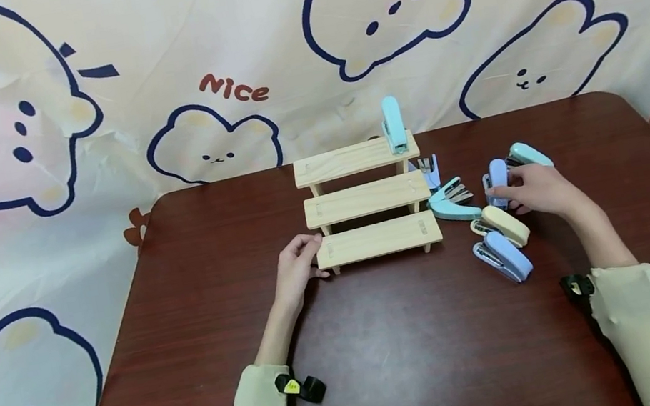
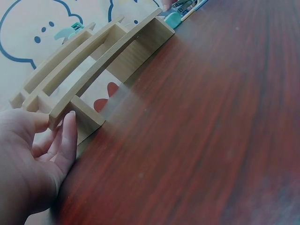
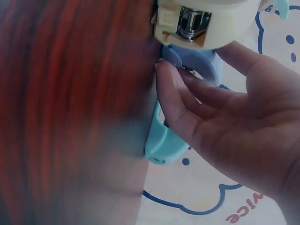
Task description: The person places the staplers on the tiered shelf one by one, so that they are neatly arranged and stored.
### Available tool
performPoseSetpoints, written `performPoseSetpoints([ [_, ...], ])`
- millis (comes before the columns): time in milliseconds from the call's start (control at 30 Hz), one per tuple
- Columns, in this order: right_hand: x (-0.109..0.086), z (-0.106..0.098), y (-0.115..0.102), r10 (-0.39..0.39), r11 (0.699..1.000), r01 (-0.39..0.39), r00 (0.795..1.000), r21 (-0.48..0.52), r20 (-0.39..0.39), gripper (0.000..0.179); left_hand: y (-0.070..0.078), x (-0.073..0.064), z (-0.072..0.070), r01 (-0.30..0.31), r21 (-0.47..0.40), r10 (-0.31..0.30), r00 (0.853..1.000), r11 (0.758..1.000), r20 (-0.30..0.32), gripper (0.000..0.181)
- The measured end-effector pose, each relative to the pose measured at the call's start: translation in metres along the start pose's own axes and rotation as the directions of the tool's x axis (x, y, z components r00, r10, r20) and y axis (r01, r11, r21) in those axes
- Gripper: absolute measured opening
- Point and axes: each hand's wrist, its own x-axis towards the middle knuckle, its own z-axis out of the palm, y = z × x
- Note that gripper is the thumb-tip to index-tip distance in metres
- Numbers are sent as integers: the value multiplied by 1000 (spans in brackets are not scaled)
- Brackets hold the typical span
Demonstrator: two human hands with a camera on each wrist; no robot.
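A three-tier wooden shelf point(image 1: 367, 203) stands on the table. My left hand point(image 1: 298, 262) pinches the left end of its lowest board point(image 2: 93, 77), thumb above and fingers below. A light-blue stapler point(image 1: 393, 122) stands upright on the top tier at the right. Right of the shelf, my right hand point(image 1: 539, 188) grips a periwinkle stapler point(image 1: 498, 181) between thumb and fingers. Close to that hand lie a cream stapler point(image 1: 507, 226) and a teal stapler point(image 1: 529, 154). In the right wrist view the cream stapler point(image 3: 211, 23) partly hides the held one point(image 3: 201, 61).
Another periwinkle stapler point(image 1: 507, 258) lies in front of the cream one. A teal stapler point(image 1: 453, 211), spread open, lies beside the shelf's right end, with a further periwinkle stapler point(image 1: 435, 171) behind it. A printed cloth point(image 1: 309, 111) hangs behind the brown table point(image 1: 405, 363).
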Motion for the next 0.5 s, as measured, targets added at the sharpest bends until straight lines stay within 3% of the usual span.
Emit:
performPoseSetpoints([
  [267,-2,1,-3,-23,1000,23,998,1,-53,41,-1,0,-2,-7,7,7,1000,1000,-5,21],
  [500,-8,3,2,-23,998,30,994,60,-110,37,-3,1,-2,-9,5,9,1000,1000,11,22],
])
